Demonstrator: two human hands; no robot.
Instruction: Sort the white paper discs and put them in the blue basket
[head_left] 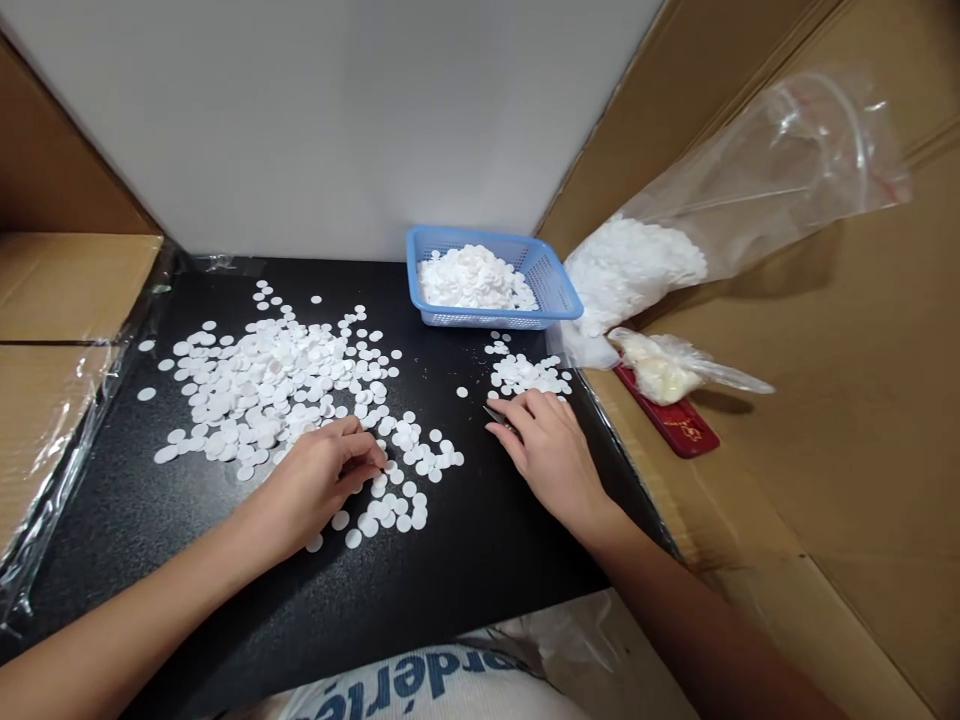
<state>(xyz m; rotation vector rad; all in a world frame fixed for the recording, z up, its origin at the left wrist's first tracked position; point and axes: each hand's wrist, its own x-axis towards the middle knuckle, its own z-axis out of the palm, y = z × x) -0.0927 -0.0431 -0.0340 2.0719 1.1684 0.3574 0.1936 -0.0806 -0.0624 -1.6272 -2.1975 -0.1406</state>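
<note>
My left hand (319, 480) rests on the black mat (465, 540) with its fingers curled in a pinch at the near edge of a large spread of small white discs (270, 385); what sits in the pinch is too small to make out. My right hand (544, 445) lies palm down beside a small cluster of white discs (525, 375), fingers together over a thin dark tool (495, 415) that sticks out to the left.
A blue plastic basket (555, 290) full of white discs stands at the back of the mat. Clear bags (637, 265) of discs lean on the cardboard wall at right, above a red flat item (679, 425). Cardboard sits at left.
</note>
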